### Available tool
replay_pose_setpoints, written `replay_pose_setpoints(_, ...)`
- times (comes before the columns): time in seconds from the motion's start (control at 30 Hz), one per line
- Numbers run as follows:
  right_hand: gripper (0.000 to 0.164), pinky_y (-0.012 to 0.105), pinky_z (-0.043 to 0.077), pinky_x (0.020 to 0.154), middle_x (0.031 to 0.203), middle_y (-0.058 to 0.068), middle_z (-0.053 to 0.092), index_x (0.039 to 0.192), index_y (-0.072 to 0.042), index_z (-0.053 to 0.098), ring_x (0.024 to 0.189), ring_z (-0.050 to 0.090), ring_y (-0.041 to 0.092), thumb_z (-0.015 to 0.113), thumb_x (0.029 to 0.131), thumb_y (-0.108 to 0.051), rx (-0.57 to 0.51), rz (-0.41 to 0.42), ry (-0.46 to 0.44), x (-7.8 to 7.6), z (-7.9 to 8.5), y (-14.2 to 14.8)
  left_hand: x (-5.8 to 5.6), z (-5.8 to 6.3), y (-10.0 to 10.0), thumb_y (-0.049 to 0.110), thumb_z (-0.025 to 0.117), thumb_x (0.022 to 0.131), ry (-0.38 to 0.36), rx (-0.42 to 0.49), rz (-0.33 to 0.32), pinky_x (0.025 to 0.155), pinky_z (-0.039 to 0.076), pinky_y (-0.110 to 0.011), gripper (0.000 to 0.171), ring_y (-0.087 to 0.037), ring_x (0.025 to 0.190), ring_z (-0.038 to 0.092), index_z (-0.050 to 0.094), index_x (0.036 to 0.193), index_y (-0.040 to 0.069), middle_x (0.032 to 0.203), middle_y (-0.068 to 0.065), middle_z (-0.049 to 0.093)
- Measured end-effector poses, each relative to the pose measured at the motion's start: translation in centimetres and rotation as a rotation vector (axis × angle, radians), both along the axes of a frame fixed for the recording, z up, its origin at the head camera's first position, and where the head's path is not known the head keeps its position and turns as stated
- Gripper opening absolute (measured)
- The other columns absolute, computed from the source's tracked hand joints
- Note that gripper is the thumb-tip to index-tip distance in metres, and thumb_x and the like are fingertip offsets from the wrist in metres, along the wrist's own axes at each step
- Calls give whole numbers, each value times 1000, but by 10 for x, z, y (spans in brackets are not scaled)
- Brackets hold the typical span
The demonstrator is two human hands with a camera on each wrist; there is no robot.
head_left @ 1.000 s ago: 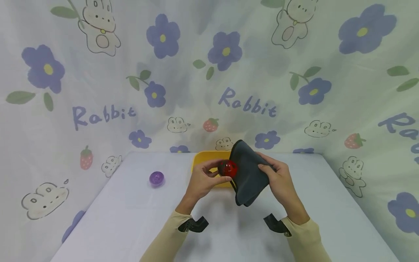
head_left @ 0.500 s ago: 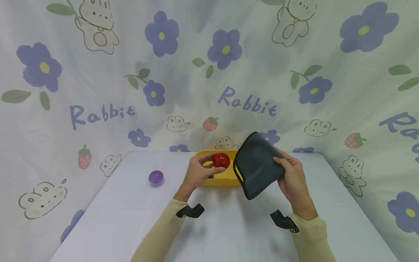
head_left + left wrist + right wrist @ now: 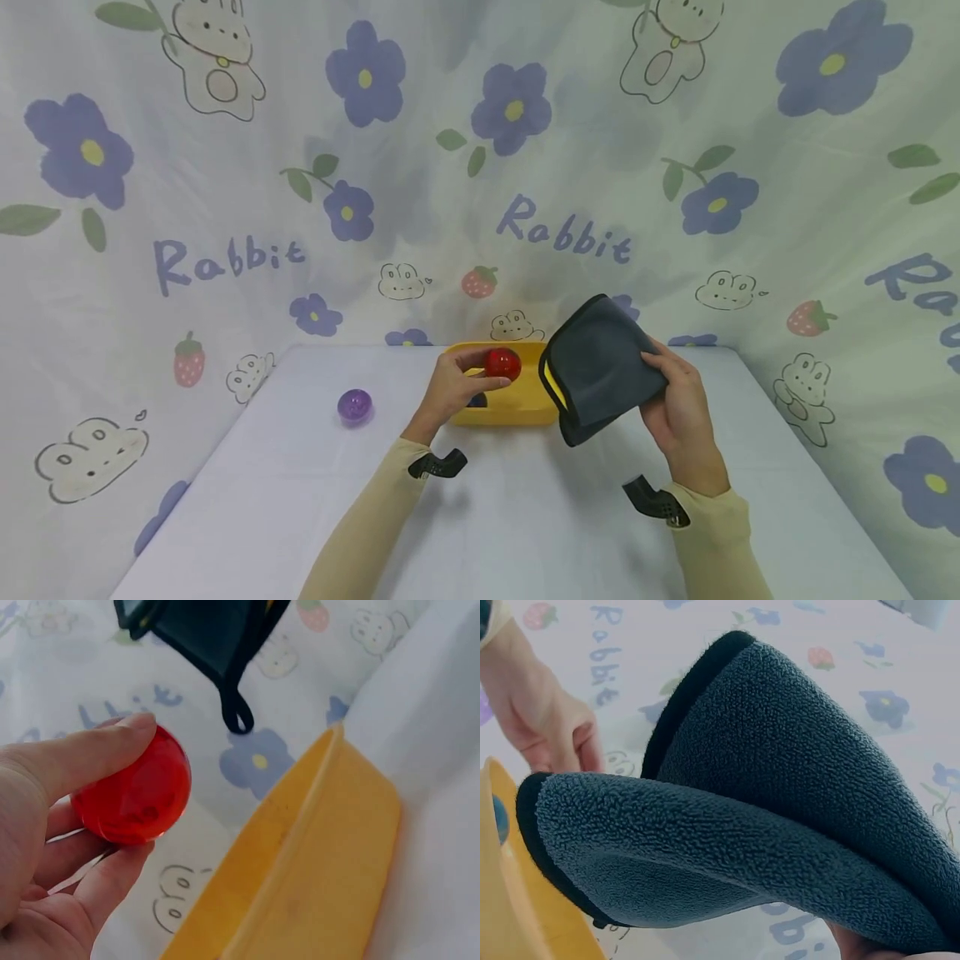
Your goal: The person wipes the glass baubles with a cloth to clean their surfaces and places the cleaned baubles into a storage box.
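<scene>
Since the frame from a second ago, the red ball (image 3: 502, 364) and the dark grey cloth (image 3: 603, 358) have drawn apart: the ball, which overlapped the cloth's edge then, sits up and to the left at the centre of the head view, while the cloth has swung right and upward. A clear gap now lies between them, so I judge any contact between the two to be over.

The left hand (image 3: 452, 385) has its grip closed round the ball, thumb and fingers bent about its sides. The right hand (image 3: 681, 408) pinches the cloth by its right edge; the dark-trimmed far end hangs loose and folded, parted into layers in the right wrist view.

Behind the ball, against the table's far edge, stands a yellow container (image 3: 517, 417); a dark blue thing (image 3: 477, 401) shows at its left end, too little of it visible to name. Left of centre, a purple ball-like piece (image 3: 355, 406) rests on the white table (image 3: 525, 508). Fabric backdrop (image 3: 420, 158) surrounds it, printed with violet flowers, rabbits, strawberries and "Rabbit" lettering.
</scene>
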State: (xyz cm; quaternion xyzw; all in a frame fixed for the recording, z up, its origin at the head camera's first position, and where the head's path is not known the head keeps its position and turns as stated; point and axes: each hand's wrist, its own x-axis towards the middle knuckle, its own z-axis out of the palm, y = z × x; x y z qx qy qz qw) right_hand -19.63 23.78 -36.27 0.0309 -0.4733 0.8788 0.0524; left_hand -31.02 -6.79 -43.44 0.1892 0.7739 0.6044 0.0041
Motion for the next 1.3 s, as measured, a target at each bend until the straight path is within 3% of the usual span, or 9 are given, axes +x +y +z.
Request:
replay_pose_setpoints(0.3,57,14,47,109,175,10,12,164,1,15,161,20,20,35,112,-11,-21,8,-19,-3,-4,4,-17,-16,-2,21,90,81,-7,-26,-3,103,59,-41,50,-26,118,70,73,127,17,127,-8,75)
replay_pose_setpoints(0.5,56,14,47,110,175,9,13,164,0,17,161,21,20,35,112,-10,-20,7,-35,-4,-3,4,-26,-25,-2,21,91,80,-53,-76,15,99,61,-39,52,-27,114,71,73,128,14,126,-10,76)
replay_pose_setpoints(0.87,56,14,48,108,174,9,15,164,0,17,159,24,19,35,111,-9,-44,12,-55,-7,-3,2,-38,-26,1,23,92,78,-65,-207,21,96,62,-40,54,-26,107,73,74,126,10,119,-11,78)
replay_pose_setpoints(1.13,55,16,50,107,171,12,20,162,3,20,134,54,5,35,111,-9,-29,-1,-50,-8,-3,1,-51,-25,5,23,92,79,-55,-310,17,100,60,-41,52,-24,109,71,74,127,14,120,-6,77)
replay_pose_setpoints(1.3,54,16,50,107,171,12,19,162,2,21,144,45,11,36,111,-9,-17,-2,-51,-7,-3,1,-56,-27,8,24,92,79,-90,-366,30,103,59,-42,55,-26,113,70,73,129,13,123,-7,76)
